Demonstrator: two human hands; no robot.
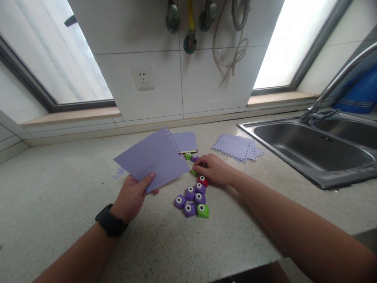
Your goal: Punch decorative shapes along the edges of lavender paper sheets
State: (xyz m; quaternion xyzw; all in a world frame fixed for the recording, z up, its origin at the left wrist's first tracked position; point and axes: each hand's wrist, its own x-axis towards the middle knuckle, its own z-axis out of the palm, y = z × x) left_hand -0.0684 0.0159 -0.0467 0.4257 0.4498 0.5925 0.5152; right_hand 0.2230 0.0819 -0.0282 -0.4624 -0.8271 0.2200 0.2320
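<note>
My left hand pinches a purple sheet of paper at its near edge, thumb on top. The sheet is tilted above the counter, and a row of small punched holes runs along its right edge. Just right of it, my right hand has its fingers closed at a small green craft punch, which they partly hide. Near the fingertips stand a purple craft punch and another green craft punch. Closer to me lie a red craft punch, several purple craft punches and a green craft punch.
Purple sheets with punched edges lie at the back right, and another purple sheet lies behind the held one. Paper scraps are on the speckled counter. A steel sink with a faucet is at right.
</note>
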